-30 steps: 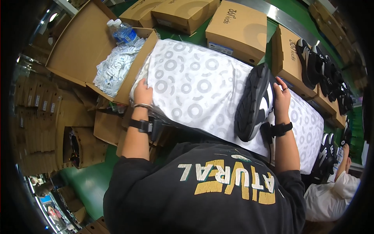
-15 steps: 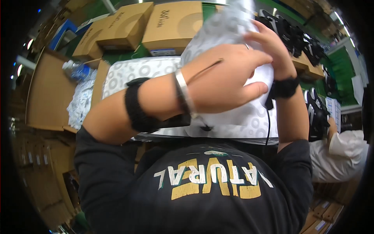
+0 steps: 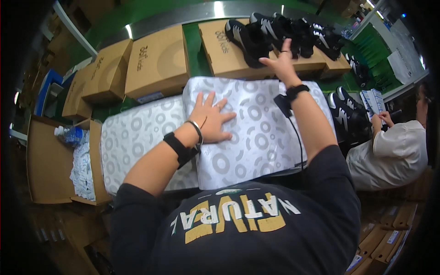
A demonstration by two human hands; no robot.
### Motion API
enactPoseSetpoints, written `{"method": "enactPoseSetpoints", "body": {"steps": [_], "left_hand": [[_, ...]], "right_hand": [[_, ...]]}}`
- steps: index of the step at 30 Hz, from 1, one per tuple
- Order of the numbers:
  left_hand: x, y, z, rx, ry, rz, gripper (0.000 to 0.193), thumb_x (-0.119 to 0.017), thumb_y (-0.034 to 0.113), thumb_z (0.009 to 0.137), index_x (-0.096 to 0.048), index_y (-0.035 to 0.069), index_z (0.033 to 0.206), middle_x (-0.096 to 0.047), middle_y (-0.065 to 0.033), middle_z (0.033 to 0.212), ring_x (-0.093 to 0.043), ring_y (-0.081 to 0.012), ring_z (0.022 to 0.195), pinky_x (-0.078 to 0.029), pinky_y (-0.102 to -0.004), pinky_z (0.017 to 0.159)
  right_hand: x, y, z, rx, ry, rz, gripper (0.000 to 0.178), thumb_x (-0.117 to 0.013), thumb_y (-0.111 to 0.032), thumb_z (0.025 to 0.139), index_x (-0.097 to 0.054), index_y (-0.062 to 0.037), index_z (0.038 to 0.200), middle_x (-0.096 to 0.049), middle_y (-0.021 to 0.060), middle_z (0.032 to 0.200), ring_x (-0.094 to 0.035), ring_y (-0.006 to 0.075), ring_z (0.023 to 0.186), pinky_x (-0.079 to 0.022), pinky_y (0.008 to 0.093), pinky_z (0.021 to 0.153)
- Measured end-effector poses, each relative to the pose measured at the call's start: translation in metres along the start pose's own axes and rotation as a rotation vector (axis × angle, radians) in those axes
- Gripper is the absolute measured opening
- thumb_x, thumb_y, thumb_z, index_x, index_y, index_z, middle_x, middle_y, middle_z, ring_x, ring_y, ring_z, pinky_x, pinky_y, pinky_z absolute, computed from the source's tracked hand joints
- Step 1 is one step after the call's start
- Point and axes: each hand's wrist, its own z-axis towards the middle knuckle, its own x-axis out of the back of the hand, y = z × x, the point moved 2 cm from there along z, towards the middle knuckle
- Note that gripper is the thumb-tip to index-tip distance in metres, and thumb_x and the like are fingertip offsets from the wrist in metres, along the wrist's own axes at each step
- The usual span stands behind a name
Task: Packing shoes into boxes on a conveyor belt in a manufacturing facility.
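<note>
My left hand (image 3: 211,118) lies flat, fingers spread, on a sheet of white wrapping paper (image 3: 256,142) printed with grey rings and arcs. This sheet overlaps a stack of the same paper (image 3: 133,146) at its left. Stretched out to the far right, my right hand (image 3: 281,66) has thumb and fingers apart and holds nothing. It is beside a black sneaker (image 3: 250,42) with white trim, which rests on a brown shoe box (image 3: 215,48). Whether the fingertips touch a shoe I cannot tell. More black sneakers (image 3: 323,39) sit just beyond that hand.
Closed brown shoe boxes (image 3: 158,59) line the far side. At left, an open carton (image 3: 52,160) holds small white packets (image 3: 82,172) and a plastic bottle (image 3: 71,135). A co-worker in a white shirt (image 3: 389,153) handles papers at right, near more sneakers (image 3: 341,112).
Both hands have let go of the raised paper, which now lies flat. My left hand has come down onto it; my right hand has moved out toward the sneakers. The view has shifted.
</note>
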Motion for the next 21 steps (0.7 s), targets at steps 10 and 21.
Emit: {"method": "enactPoseSetpoints", "body": {"steps": [10,21], "left_hand": [[-0.008,-0.002,-0.003,-0.005,0.025,-0.028,0.061,-0.055,0.051,0.068,-0.047,0.028,0.123,-0.037,-0.015,0.133,-0.023,-0.0427,0.125,-0.009,-0.058,0.101],[-0.01,-0.007,0.004,-0.018,0.132,-0.069,0.062,-0.05,0.024,0.068,-0.04,0.004,0.126,-0.039,-0.0155,0.132,-0.028,-0.0386,0.124,-0.012,-0.054,0.102]], "right_hand": [[0.088,-0.102,0.05,-0.513,-0.754,0.705,0.033,-0.071,-0.012,0.068,-0.056,-0.0002,0.095,-0.061,0.0095,0.088,-0.059,0.0158,0.077,-0.049,0.0295,0.071],[0.169,-0.109,-0.131,-0.133,-0.701,0.203,0.02,-0.06,-0.007,0.072,-0.06,-0.0054,0.093,-0.058,0.0114,0.105,-0.055,0.026,0.095,-0.04,0.0375,0.087]]}}
